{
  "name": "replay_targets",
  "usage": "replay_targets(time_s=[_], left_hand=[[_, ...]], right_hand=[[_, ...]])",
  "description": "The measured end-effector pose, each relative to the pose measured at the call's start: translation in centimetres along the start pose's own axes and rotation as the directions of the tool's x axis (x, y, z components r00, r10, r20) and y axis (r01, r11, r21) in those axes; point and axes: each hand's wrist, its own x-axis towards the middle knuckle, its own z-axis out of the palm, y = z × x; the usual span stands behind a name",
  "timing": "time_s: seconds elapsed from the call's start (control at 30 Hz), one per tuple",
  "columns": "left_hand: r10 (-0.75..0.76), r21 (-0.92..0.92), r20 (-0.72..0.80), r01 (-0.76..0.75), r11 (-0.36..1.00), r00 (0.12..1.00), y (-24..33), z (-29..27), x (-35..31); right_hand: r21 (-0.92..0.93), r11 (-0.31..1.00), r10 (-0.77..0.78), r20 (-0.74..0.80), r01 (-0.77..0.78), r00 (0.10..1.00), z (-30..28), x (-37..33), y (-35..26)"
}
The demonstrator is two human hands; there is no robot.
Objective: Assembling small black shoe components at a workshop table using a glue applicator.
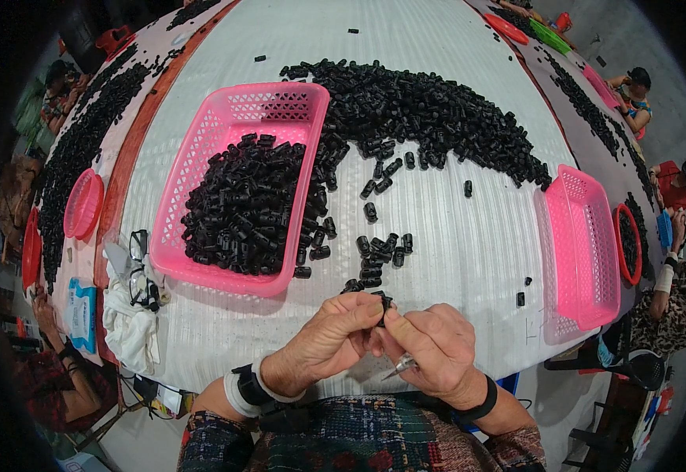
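My left hand and my right hand meet at the near edge of the white table. Between their fingertips they pinch one small black plastic piece. A thin metal pointed tool pokes out from under my right palm. Just beyond my fingers lies a small scatter of loose black pieces. A pink basket holding many black pieces stands ahead on the left. A long heap of black pieces stretches across the far side.
A second pink basket sits empty at the right edge. Eyeglasses and a white cloth lie at the left edge. Other people sit at neighbouring tables on both sides, with red round trays and more black pieces.
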Motion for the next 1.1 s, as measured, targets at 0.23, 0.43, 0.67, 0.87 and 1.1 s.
replay_targets(time_s=[0.23,0.43,0.67,0.87,1.1], left_hand=[[0.007,0.043,-0.026,-0.006,0.999,1.0,-0.1,0.1,0.0],[0.009,0.108,-0.088,0.001,0.994,0.996,0.5,0.7,0.1],[-0.037,0.165,-0.092,0.052,0.985,0.995,0.2,1.2,0.0],[-0.041,0.176,-0.102,0.059,0.983,0.994,0.3,1.2,-0.3],[-0.043,0.181,-0.115,0.064,0.981,0.992,0.4,1.0,-0.2]], right_hand=[[0.029,1.0,0.011,-0.003,-0.011,1.0,0.0,0.1,-0.1],[0.221,0.961,0.116,0.224,-0.167,0.968,-1.5,0.1,-0.6],[0.404,0.538,0.53,0.52,-0.74,0.67,-2.5,0.7,0.7],[0.341,0.632,0.478,0.536,-0.696,0.696,-2.0,1.2,1.1],[0.317,0.656,0.47,0.539,-0.685,0.699,-1.8,1.3,1.4]])
